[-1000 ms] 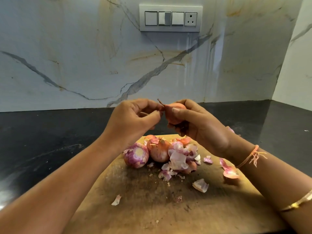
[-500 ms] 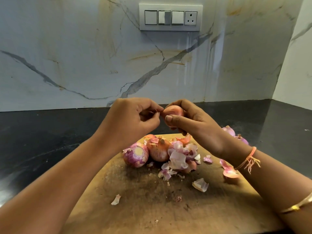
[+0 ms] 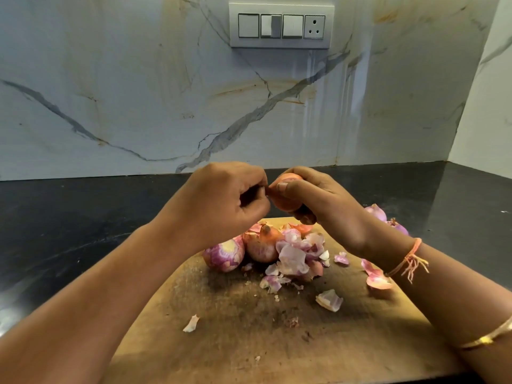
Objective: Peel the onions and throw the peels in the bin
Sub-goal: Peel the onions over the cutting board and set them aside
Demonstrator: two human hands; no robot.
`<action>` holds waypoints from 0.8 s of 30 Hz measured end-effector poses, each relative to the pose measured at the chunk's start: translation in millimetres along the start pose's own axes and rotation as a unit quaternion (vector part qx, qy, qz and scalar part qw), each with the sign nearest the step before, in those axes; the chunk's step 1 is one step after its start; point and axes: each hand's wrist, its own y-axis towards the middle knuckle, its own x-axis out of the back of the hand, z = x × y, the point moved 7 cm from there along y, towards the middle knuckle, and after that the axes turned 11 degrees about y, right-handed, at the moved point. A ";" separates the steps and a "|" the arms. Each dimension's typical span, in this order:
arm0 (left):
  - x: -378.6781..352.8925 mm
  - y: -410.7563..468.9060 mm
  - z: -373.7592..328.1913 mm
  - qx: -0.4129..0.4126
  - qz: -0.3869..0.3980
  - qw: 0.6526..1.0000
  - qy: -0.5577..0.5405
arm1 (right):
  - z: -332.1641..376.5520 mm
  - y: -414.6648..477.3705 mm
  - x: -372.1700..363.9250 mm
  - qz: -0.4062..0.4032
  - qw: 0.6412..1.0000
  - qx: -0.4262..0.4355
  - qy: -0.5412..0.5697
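in the head view, the right hand (image 3: 321, 200) is holding a small onion (image 3: 285, 203) up in the air, above the far end of the wooden chopping board (image 3: 249, 342). its fingers and thumb are wrapping round the onion. the left hand (image 3: 221, 200) is right beside it, with its fingers curled in. its thumb and a finger are pinching a thin strip of dry skin (image 3: 267, 189) at the onion's end.

down on the board, a peeled onion (image 3: 224, 254) is sitting next to an onion with its skin on (image 3: 261, 245). a heap of peels (image 3: 296, 250) is lying just beside them, and loose peel bits (image 3: 329, 300) are lying around the board. what look like two more onions (image 3: 376, 212) are peeking out behind the right wrist, on the black counter (image 3: 83, 217). no bin is showing.

i think the peeling is about half way, with every peel waiting to go in the bin. the small onion is looking light, round and hard, so one hand is enough for holding it. the bare part under the skin is likely slippery. the dry skin is looking thin and crackly and is likely to tear into little bits. so it is best to be pinching it near the tip, where it is lifting off, and pulling slowly down the side.
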 end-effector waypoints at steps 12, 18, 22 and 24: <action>-33.7 -5.3 11.8 0.232 0.047 0.829 -0.506 | -10.2 -2.9 -6.0 0.034 0.976 -0.071 0.202; -38.2 -7.6 9.4 0.258 0.048 0.766 -0.587 | -14.6 -2.2 -7.6 0.031 0.956 -0.093 0.278; -38.9 -6.7 8.6 0.275 0.040 0.701 -0.657 | -11.0 -2.2 -9.8 0.053 0.936 -0.087 0.338; -31.7 -3.7 19.0 0.277 0.000 0.632 -0.724 | -9.9 -1.8 -10.5 0.069 0.923 -0.086 0.368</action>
